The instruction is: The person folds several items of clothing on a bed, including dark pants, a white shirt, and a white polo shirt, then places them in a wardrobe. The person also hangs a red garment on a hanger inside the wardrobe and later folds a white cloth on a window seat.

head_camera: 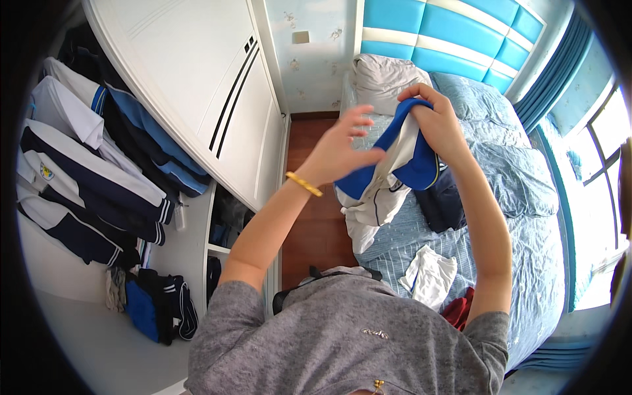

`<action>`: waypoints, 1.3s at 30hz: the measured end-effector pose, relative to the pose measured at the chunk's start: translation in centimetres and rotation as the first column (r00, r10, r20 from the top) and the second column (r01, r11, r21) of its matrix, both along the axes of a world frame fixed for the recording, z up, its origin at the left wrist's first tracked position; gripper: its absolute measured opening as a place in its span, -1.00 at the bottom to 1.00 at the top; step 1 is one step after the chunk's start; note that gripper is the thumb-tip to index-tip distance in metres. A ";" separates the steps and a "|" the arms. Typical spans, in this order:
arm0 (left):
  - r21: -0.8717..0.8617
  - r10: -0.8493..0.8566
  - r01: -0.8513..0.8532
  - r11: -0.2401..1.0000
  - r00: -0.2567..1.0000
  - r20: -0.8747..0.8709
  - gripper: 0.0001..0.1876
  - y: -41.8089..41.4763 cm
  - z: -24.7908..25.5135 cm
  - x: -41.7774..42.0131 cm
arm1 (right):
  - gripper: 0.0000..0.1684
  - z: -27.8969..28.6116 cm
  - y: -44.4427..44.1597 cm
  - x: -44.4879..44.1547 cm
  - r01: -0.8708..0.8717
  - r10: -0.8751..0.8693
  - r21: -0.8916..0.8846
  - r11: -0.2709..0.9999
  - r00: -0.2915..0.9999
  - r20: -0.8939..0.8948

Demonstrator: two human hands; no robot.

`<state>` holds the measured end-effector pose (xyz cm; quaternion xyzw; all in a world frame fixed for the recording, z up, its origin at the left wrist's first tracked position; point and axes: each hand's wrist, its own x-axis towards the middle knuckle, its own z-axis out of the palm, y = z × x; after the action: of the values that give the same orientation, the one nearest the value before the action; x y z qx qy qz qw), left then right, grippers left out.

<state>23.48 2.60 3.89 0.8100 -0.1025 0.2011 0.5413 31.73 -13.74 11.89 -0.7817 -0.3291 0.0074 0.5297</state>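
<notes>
My right hand point(437, 118) pinches the top of a blue-and-white garment point(417, 170) and holds it up over the near side of the bed. My left hand point(340, 148), slightly blurred, has its fingers spread beside the cloth; its thumb overlaps the blue part, and whether it touches cannot be told. White fabric with dark piping point(370, 210) hangs or lies below; I cannot tell if it is all one piece. Behind it a dark navy garment point(442, 205) rests on the bed. Closer to me are a crumpled white garment point(429, 276) and a dark red cloth point(459, 308).
An open wardrobe point(173, 259) with hanging jackets and shirts point(94, 163) stands to my left, folded clothes point(158, 306) at its bottom. Its white sliding door point(237, 113) faces a strip of wooden floor point(316, 232). Right is the bed point(523, 276) with pillows point(390, 79), then a window point(600, 168).
</notes>
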 end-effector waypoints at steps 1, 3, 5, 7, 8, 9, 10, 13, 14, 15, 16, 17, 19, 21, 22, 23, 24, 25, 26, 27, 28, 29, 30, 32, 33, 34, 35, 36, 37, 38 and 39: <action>0.109 0.019 -0.009 0.994 0.996 -0.089 -0.38 -1.0 0.0 0.1 | -0.77 0.0 0.0 -0.1 0.002 -0.002 0.000 1.000 1.000 -0.001; 0.303 0.134 -0.065 0.951 0.969 -0.210 -0.39 -2.1 -0.7 0.7 | -0.77 0.2 -0.2 0.1 0.015 -0.015 0.008 1.000 1.000 0.002; 0.314 0.241 -0.197 0.929 0.964 -0.108 -0.65 -1.0 -2.1 1.6 | -0.78 0.5 -0.5 0.2 0.034 -0.033 -0.036 0.999 0.999 0.018; 0.306 0.361 -0.344 0.888 0.933 0.001 -0.78 1.4 -2.3 3.0 | -0.78 0.7 -1.5 0.4 0.062 -0.059 -0.095 0.994 0.998 0.030; 0.221 0.319 -0.310 0.925 0.948 -0.006 -0.79 2.3 -1.7 3.2 | -0.71 0.8 -2.3 0.9 0.035 -0.034 -0.191 0.981 0.999 0.012; 0.136 0.274 -0.270 0.953 0.962 -0.008 -0.80 3.2 -0.5 3.5 | -0.68 0.3 -3.1 1.2 -0.019 0.017 -0.234 0.972 1.000 -0.010; -0.050 0.194 -0.197 0.979 0.979 -0.056 -0.79 4.5 -0.5 4.2 | -0.65 -0.3 -3.4 1.4 -0.088 0.082 -0.271 0.959 0.996 -0.035; -0.250 0.017 -0.078 0.965 0.971 -0.237 -0.73 5.7 3.0 3.4 | -0.43 -1.3 -4.8 2.1 -0.375 0.309 -0.300 0.877 0.919 -0.245; -0.339 -0.015 -0.073 0.938 0.968 -0.250 -0.71 5.5 3.7 3.5 | -0.40 -2.6 -5.5 2.4 -0.466 0.387 -0.220 0.857 0.864 -0.323; -0.378 -0.043 -0.058 0.924 0.967 -0.253 -0.72 5.8 4.0 3.5 | -0.36 -3.3 -5.8 2.7 -0.554 0.470 -0.131 0.822 0.791 -0.392; -0.297 0.004 -0.083 0.951 0.966 -0.258 -0.71 5.9 4.6 3.3 | -0.29 -3.4 -5.9 2.9 -0.622 0.502 -0.208 0.755 0.753 -0.426; -0.214 0.051 -0.109 0.971 0.964 -0.260 -0.70 6.0 5.0 3.2 | -0.36 -3.9 -6.1 2.8 -0.617 0.459 -0.316 0.721 0.767 -0.449; 0.026 0.128 -0.126 0.992 0.976 -0.174 -0.76 7.4 5.2 3.2 | -0.51 -6.4 -5.9 3.5 -0.674 0.461 -0.375 0.637 0.722 -0.515; 0.251 0.173 -0.135 0.959 0.976 -0.136 -0.76 8.2 5.5 2.7 | -0.70 -6.5 -6.1 3.9 -0.587 0.422 -0.387 0.711 0.797 -0.432; 0.353 0.184 -0.124 0.927 0.973 -0.143 -0.71 8.0 6.3 2.1 | -0.72 -6.6 -6.8 4.5 -0.541 0.406 -0.281 0.792 0.812 -0.419; 0.451 0.195 -0.109 0.886 0.970 -0.148 -0.66 8.1 6.6 1.8 | -0.73 -6.7 -7.3 5.0 -0.484 0.386 -0.170 0.858 0.828 -0.407; 0.514 0.155 -0.034 0.857 0.969 -0.193 -0.45 8.8 6.7 1.4 | -0.78 -5.9 -7.3 5.1 -0.462 0.421 -0.003 0.887 0.812 -0.404; 0.546 0.090 0.070 0.835 0.961 -0.260 -0.44 9.1 6.7 0.9 | -0.79 -5.0 -7.2 4.7 -0.366 0.350 0.010 0.930 0.881 -0.319; 0.670 0.095 0.051 0.740 0.979 -0.179 -0.43 9.7 5.7 0.9 | -0.80 -4.7 -7.1 5.1 -0.366 0.356 0.023 0.930 0.885 -0.301; 0.777 0.085 0.022 0.629 0.992 -0.097 -0.42 9.9 4.8 0.8 | -0.81 -4.2 -7.0 5.5 -0.365 0.359 0.034 0.930 0.889 -0.283; 0.803 0.158 -0.053 0.593 0.986 -0.051 -0.56 9.7 4.1 0.8 | -0.81 -3.8 -6.6 5.6 -0.341 0.356 0.104 0.934 0.876 -0.324; 0.829 0.186 -0.047 0.557 0.980 -0.069 -0.64 9.9 4.0 1.1 | -0.81 -3.2 -6.1 5.3 -0.313 0.356 0.172 0.934 0.860 -0.365; 0.851 0.209 -0.036 0.524 0.974 -0.088 -0.71 9.5 4.6 1.4 | -0.80 -2.9 -5.9 5.3 -0.276 0.352 0.234 0.932 0.843 -0.408; 0.864 0.267 -0.080 0.496 0.962 -0.065 -0.93 9.1 5.4 1.9 | -0.77 -2.5 -6.4 6.1 -0.304 0.327 0.124 0.945 0.905 -0.272; 0.859 0.220 -0.106 0.502 0.975 -0.008 -0.92 9.2 5.7 2.1 | -0.75 -2.2 -6.7 6.3 -0.308 0.316 0.070 0.949 0.928 -0.197; 0.852 0.183 -0.132 0.507 0.982 0.043 -0.92 9.8 5.8 2.0 | -0.67 -1.3 -6.5 5.4 -0.295 0.285 -0.044 0.954 0.945 -0.157; 0.844 0.145 -0.157 0.513 0.985 0.095 -0.91 10.5 6.0 2.1 | -0.66 -0.2 -6.3 4.3 -0.316 0.295 -0.153 0.936 0.944 -0.147; 0.819 -0.007 -0.138 0.556 0.985 0.171 -0.93 11.1 6.2 2.4 | -0.64 0.8 -6.1 3.2 -0.330 0.303 -0.261 0.907 0.943 -0.139; 0.717 0.004 -0.048 0.696 0.998 0.063 -0.93 11.3 6.2 2.5 | -0.63 1.2 -6.0 2.7 -0.340 0.313 -0.366 0.866 0.941 -0.132; 0.582 -0.004 0.029 0.813 0.999 -0.045 -0.93 11.3 6.3 2.4 | -0.68 0.1 -6.0 3.4 -0.292 0.298 -0.367 0.883 0.954 -0.043; 0.419 -0.038 0.098 0.903 0.988 -0.148 -0.94 11.1 6.7 2.5 | -0.72 0.1 -6.2 3.5 -0.288 0.293 -0.370 0.883 0.955 -0.044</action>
<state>26.02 13.70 10.54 0.9161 -0.1348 0.0990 0.3643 35.25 -19.90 11.98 -0.8097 -0.4386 0.1439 0.3624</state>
